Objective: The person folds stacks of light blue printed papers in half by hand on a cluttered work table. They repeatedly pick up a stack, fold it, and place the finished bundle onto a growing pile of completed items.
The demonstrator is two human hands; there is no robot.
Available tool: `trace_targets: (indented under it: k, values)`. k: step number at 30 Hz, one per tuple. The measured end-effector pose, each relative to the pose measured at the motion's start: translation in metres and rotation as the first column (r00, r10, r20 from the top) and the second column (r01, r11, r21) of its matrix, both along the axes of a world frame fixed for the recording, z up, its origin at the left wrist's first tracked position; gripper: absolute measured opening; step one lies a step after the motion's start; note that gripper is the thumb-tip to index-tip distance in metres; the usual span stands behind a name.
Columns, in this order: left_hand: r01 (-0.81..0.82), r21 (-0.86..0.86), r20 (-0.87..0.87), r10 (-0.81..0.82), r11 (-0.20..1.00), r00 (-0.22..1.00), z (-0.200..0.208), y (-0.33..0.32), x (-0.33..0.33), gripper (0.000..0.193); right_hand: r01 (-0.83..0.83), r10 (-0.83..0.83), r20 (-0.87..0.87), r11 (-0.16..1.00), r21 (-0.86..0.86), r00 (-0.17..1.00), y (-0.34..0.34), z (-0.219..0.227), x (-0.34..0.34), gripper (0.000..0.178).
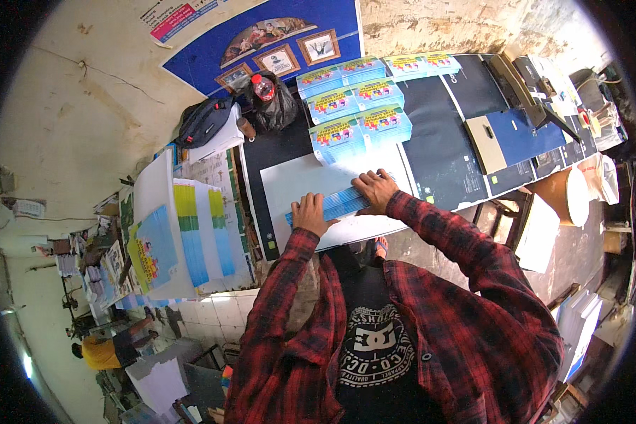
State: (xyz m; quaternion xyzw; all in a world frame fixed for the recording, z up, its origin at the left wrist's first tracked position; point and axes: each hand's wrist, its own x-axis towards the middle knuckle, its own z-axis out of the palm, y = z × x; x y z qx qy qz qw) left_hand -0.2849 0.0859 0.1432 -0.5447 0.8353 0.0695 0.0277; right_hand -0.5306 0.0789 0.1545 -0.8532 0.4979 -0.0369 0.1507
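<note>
A stack of blue-edged booklets [343, 203] stands on its edge over a white sheet [284, 177] on the dark worktable. My left hand [309, 213] is closed round its left end. At the other end my right hand [376, 191] grips it, fingers over the top and thumb on the near side. Just beyond the sheet's far part sit several piles of booklets [337, 140] with yellow, green and blue covers, set in rows.
A paper cutter [505, 145] with a long arm stands on the table's right. At the back left are a black plastic bag [279, 106] with a red-capped bottle [263, 87] and a dark pouch [203, 121]. Printed sheets [191, 230] lie to the left. A person in yellow [100, 352] is at lower left.
</note>
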Motion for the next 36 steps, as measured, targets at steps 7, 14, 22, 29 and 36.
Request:
trace_targets:
  k: [7,14,22,29,36]
  values:
    - [-0.036,0.142,-0.227,0.068,0.989,0.972,-0.013,0.003,0.07,0.089,0.061,-0.082,0.34,0.996,0.072,0.937,-0.005,-0.04,-0.079,0.072]
    - [-0.04,0.112,-0.224,0.065,0.993,0.973,-0.032,0.019,0.093,0.065,0.058,-0.054,0.413,0.998,0.004,0.909,0.004,-0.055,-0.081,0.047]
    - [-0.17,0.191,-0.379,0.233,0.967,0.895,-0.052,0.025,0.096,0.065,0.156,-0.235,0.571,0.97,0.184,0.786,0.019,-0.06,-0.077,0.059]
    - [-0.226,0.393,-0.825,0.45,0.891,0.34,-0.084,0.05,0.066,0.099,0.237,-0.406,0.793,0.913,0.332,0.455,0.056,-0.103,-0.048,0.103]
    - [-0.151,0.5,-0.832,0.521,0.853,0.191,-0.091,0.044,0.074,0.096,0.187,-0.421,0.78,0.907,0.379,0.463,0.06,-0.102,-0.049,0.102]
